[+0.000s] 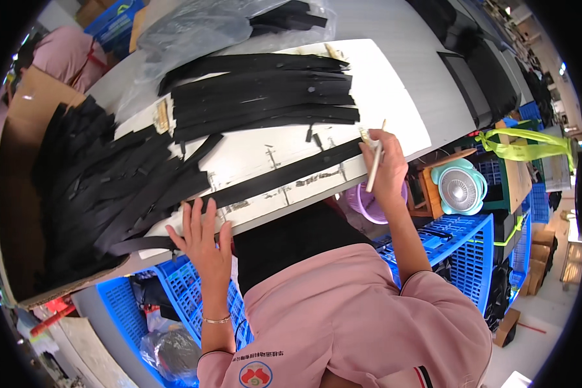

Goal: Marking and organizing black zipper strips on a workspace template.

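Note:
A long black strip that looks like zipper tape [278, 177] lies across a white board [394, 97] with dark marks on it. My left hand [207, 233] rests at the strip's left end, fingers spread and pressing down on it. At the right end, my right hand [389, 165] is closed round a slim white pencil [374, 169], its fingertips touching the strip's end. Beyond the strip, several similar black strips [258, 97] lie side by side on the board. A loose pile of black strips [103, 174] fills the cardboard box on the left, some spilling onto the board.
The cardboard box [13, 161] stands against the board's left side. Clear plastic bags [194, 32] lie at the far edge. Blue baskets [456, 249] sit below the table, near a small teal fan [459, 187] and a purple basket [375, 204]. Another person [64, 55] is at the far left.

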`<control>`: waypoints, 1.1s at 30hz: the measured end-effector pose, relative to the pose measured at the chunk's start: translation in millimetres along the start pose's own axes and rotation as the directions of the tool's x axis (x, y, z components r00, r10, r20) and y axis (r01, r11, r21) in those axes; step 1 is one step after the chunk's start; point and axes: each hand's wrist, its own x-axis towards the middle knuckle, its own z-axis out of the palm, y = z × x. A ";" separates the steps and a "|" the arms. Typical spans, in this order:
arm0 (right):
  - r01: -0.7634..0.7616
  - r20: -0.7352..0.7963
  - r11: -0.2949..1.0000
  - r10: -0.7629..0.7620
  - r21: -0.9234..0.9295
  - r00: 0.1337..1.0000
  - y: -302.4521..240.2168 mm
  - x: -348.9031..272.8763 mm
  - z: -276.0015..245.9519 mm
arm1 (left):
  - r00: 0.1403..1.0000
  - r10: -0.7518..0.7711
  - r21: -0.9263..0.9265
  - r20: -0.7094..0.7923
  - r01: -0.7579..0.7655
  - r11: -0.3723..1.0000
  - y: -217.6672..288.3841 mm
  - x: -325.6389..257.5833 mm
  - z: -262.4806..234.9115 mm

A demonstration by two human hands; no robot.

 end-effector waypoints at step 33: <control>-0.385 0.625 0.643 -0.190 0.662 0.757 -180.0 -19.8 94.6 | 0.997 -0.027 -0.101 -0.076 0.019 0.995 3.9 0.0 2.5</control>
